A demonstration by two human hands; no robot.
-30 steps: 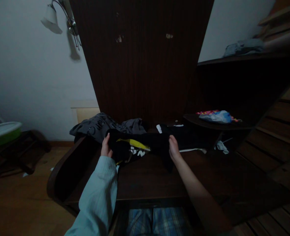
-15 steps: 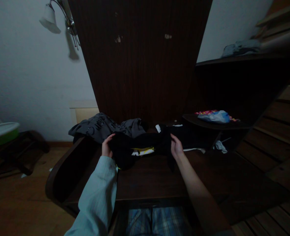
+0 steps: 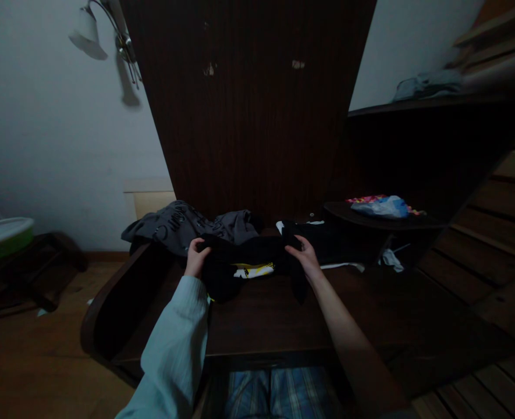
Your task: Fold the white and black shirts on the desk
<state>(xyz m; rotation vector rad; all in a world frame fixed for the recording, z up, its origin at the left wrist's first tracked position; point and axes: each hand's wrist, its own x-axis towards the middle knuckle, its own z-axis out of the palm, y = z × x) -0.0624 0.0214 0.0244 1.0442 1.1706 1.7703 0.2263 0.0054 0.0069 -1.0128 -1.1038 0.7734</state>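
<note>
A black garment (image 3: 244,259) with a yellow and white print lies bunched on a dark wooden desk (image 3: 261,320). My left hand (image 3: 195,258), in a pale blue sleeve, grips the garment's left end with closed fingers. On the right end, my right hand (image 3: 303,256) pinches the cloth, its forearm bare. Behind the black garment sits a crumpled grey garment (image 3: 183,224) with lettering.
More black and white cloth (image 3: 327,241) lies at the back right of the desk. A colourful plastic bag (image 3: 382,206) rests on a small round shelf. A dark wooden panel rises behind; a wall lamp (image 3: 93,32) hangs upper left. A green and white basin (image 3: 2,235) stands at left.
Both hands have moved slightly away from me and closer together with the black garment. The cloth has folded over, so less of the yellow print shows.
</note>
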